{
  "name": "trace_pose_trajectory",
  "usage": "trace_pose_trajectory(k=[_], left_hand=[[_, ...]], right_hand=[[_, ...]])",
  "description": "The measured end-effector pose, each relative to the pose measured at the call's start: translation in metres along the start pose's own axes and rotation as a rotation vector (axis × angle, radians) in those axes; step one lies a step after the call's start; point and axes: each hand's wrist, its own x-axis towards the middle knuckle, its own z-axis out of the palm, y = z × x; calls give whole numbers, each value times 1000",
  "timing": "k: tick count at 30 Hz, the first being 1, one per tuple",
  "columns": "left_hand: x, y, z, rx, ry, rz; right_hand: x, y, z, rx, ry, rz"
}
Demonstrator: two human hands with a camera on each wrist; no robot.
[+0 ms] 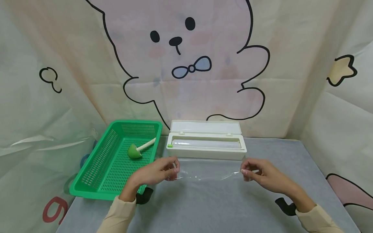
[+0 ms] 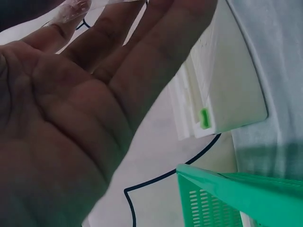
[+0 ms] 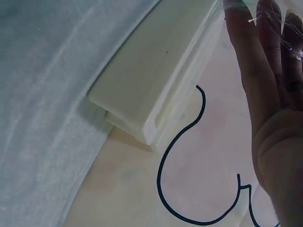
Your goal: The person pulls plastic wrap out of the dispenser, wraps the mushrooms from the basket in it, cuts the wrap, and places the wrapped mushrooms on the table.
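A sheet of transparent plastic wrap (image 1: 201, 178) stretches between both hands, just in front of a white cling film dispenser (image 1: 207, 154). My left hand (image 1: 157, 170) pinches its left end between thumb and fingers. On the other side, my right hand (image 1: 263, 174) pinches the right end the same way. The dispenser's lid (image 1: 205, 127) stands raised at the back, and a small green slider (image 1: 170, 146) sits at the left of its front. Bunched wrap (image 2: 71, 10) shows at the fingertips in the left wrist view; shiny wrap (image 3: 284, 35) crosses the fingers in the right wrist view.
A green plastic basket (image 1: 76, 186) stands left of the dispenser, close to the left forearm. Inside it lies a green-headed tool (image 1: 134, 151) with a pale handle. The grey cloth-covered table (image 1: 209, 207) meets a printed curtain (image 1: 274, 106) behind the dispenser.
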Motion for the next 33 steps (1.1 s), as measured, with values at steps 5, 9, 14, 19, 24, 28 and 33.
trace_pose_trajectory(k=[5, 9, 14, 19, 24, 28, 33], left_hand=[[1, -5, 9, 55, -77, 8], [4, -13, 20, 131, -125, 11], [9, -25, 34, 188, -143, -12], [13, -35, 41, 187, -152, -70], [9, -24, 30, 160, -59, -23], [7, -6, 14, 134, 89, 66], [8, 16, -2, 42, 304, 189]], right_hand=[[-7, 12, 12, -15, -26, 10], [-12, 25, 24, -47, -65, -7], [-19, 43, 41, -166, -85, -97], [-23, 54, 53, -228, -79, -118], [-21, 35, 45, -201, -15, -5], [-15, 12, 31, -263, 142, -43], [-3, -13, 7, -363, 341, -177]])
